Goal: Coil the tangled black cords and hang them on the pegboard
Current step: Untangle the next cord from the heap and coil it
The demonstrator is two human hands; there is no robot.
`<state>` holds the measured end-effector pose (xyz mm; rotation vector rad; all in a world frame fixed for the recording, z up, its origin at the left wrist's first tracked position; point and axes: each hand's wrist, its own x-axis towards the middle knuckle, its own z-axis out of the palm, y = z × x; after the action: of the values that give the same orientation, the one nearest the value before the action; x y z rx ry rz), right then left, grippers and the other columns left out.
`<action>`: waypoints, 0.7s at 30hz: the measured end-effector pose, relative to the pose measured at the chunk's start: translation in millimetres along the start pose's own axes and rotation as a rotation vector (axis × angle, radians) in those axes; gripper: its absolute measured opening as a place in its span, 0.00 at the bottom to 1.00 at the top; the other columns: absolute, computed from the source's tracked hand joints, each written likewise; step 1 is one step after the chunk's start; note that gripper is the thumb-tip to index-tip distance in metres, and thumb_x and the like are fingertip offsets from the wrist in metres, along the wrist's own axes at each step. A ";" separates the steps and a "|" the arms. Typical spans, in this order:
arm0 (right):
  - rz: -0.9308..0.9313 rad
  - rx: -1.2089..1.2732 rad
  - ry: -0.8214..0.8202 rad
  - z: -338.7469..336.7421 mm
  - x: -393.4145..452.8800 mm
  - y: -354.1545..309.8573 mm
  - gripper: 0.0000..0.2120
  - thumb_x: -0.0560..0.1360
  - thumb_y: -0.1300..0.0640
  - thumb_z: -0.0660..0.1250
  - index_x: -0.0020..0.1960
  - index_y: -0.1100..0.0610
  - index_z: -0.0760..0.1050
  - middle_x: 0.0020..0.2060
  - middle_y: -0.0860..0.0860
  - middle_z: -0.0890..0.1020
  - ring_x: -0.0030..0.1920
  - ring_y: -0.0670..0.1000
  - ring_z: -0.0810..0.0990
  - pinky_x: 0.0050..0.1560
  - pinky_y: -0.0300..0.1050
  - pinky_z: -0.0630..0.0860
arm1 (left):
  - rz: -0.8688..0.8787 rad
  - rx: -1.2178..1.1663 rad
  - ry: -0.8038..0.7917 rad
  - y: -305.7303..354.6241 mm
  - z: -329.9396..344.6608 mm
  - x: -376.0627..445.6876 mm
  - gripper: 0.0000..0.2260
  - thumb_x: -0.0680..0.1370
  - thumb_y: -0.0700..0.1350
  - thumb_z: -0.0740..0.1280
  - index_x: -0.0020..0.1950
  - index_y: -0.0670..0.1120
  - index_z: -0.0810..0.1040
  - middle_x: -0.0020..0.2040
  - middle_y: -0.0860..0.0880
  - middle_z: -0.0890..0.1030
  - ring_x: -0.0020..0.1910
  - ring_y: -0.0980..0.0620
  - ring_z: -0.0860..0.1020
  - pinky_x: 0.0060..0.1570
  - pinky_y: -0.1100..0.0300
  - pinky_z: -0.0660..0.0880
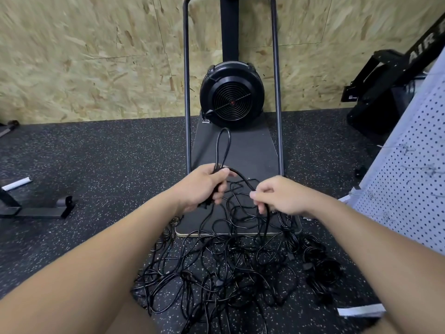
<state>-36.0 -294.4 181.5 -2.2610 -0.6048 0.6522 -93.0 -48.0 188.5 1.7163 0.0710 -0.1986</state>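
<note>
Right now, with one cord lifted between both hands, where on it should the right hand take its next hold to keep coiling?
On the taut stretch of cord between the hands, near the left hand, coming from above and the right. That span is lifted clear of the pile, so fingers can close around it without snagging other strands. The right hand already pinches it lower down, and the loop stands above the left hand.

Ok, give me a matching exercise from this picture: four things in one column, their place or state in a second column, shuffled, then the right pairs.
Things:
1. left hand
2. right hand
3. tangled cords
4. pegboard

Places or states:
A. leaning at the right edge of the view
B. holds an upright loop of cord
C. heaped on the speckled floor
D. grips a cord strand running down to the heap

Pairs: 1-B, 2-D, 3-C, 4-A
</note>
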 end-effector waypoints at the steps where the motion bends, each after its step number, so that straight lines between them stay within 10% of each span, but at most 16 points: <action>1: -0.010 0.058 0.029 -2.2 -0.5 -1.9 0.19 0.87 0.46 0.66 0.48 0.60 0.83 0.41 0.52 0.89 0.40 0.53 0.87 0.45 0.47 0.77 | -0.010 0.033 0.022 -1.9 -3.5 0.1 0.14 0.91 0.47 0.60 0.68 0.38 0.78 0.35 0.50 0.73 0.31 0.51 0.68 0.35 0.54 0.75; 12: -0.091 0.687 0.516 20.2 -1.1 -71.8 0.17 0.87 0.50 0.67 0.46 0.62 0.79 0.48 0.54 0.83 0.55 0.54 0.85 0.65 0.65 0.83 | 0.054 0.287 0.146 -7.9 26.9 2.4 0.12 0.91 0.44 0.58 0.60 0.41 0.80 0.40 0.45 0.83 0.29 0.46 0.76 0.25 0.60 0.71; 14: -0.057 0.882 0.577 19.8 1.1 -76.0 0.16 0.89 0.52 0.65 0.53 0.65 0.79 0.52 0.56 0.85 0.53 0.56 0.86 0.59 0.69 0.85 | 0.113 0.313 0.099 -4.1 40.6 -1.6 0.11 0.91 0.44 0.59 0.58 0.43 0.80 0.46 0.47 0.86 0.37 0.44 0.83 0.27 0.58 0.75; 17: 0.011 1.081 0.604 13.1 -1.7 -80.1 0.16 0.90 0.51 0.62 0.56 0.63 0.79 0.52 0.61 0.88 0.46 0.59 0.88 0.27 0.46 0.78 | 0.175 0.355 0.019 8.8 59.8 -15.7 0.14 0.91 0.43 0.60 0.48 0.50 0.79 0.36 0.61 0.84 0.33 0.61 0.78 0.34 0.67 0.74; 21: 0.014 0.651 0.756 8.3 -6.7 -71.3 0.19 0.89 0.47 0.61 0.51 0.61 0.78 0.40 0.56 0.87 0.26 0.51 0.80 0.22 0.43 0.71 | 0.252 0.413 -0.135 14.6 66.2 -20.1 0.17 0.92 0.45 0.58 0.48 0.45 0.81 0.37 0.59 0.83 0.34 0.58 0.76 0.42 0.61 0.73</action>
<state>-62.6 -248.0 229.8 -1.6958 0.0131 -0.0450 -116.5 -114.1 196.8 2.0969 -0.3036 -0.1473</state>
